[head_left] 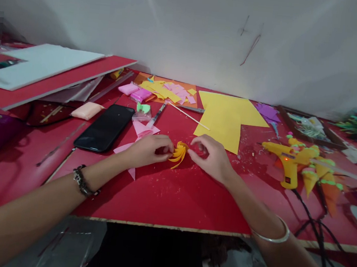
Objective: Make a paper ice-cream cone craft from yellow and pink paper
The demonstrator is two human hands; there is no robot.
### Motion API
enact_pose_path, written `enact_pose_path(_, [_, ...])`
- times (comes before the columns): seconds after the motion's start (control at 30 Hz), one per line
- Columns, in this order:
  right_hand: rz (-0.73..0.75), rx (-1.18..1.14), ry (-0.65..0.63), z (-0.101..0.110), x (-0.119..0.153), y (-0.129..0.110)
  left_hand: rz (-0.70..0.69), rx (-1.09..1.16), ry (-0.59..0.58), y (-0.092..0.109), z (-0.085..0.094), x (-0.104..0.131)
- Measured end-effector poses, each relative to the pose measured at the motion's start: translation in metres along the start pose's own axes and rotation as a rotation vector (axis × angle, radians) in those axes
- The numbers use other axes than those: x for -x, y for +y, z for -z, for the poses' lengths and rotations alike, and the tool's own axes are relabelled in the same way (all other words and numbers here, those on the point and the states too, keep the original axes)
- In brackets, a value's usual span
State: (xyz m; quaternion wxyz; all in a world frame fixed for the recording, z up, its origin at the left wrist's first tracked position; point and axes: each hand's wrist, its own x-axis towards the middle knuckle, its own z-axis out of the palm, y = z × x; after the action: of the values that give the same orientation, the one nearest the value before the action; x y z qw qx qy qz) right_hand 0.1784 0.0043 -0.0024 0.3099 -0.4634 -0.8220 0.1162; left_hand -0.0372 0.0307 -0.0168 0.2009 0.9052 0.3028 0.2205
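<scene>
Red table (pixel 157 210) kinda messy, yellow-orange strips (pixel 180 151) bunched up, thin n curly, pinched in L hand (pixel 149 150); R hand (pixel 213 157) rt beside, thumb n finger apart, can't tell if touching.

Above the table (pixel 164 210), the left hand (pixel 151 151) and right hand (pixel 212 155) are bare. The left wrist wears a dark, chunky bracelet (pixel 81 180) with silvery bits, above the table's surface; a smooth, silvery bangle (pixel 287 234) rings the right forearm at the table's near edge. Black clothing (pixel 149 258) shows below that edge.
</scene>
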Motion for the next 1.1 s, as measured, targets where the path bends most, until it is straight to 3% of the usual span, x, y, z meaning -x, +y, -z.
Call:
enact_pose_path(0.23, [-0.015,-0.06,-0.103,-0.008,0.0,0.004,0.013,-0.045,0.052,0.002,-0.002,0.0])
enact_pose_path(0.47, [-0.078,-0.102,-0.092,-0.014,-0.001,0.007,-0.01,-0.088,0.105,0.005,-0.004,0.0])
enact_pose_path(1.1, [-0.023,-0.084,-0.197,-0.008,-0.001,0.007,0.016,-0.099,0.083,0.003,-0.003,0.001])
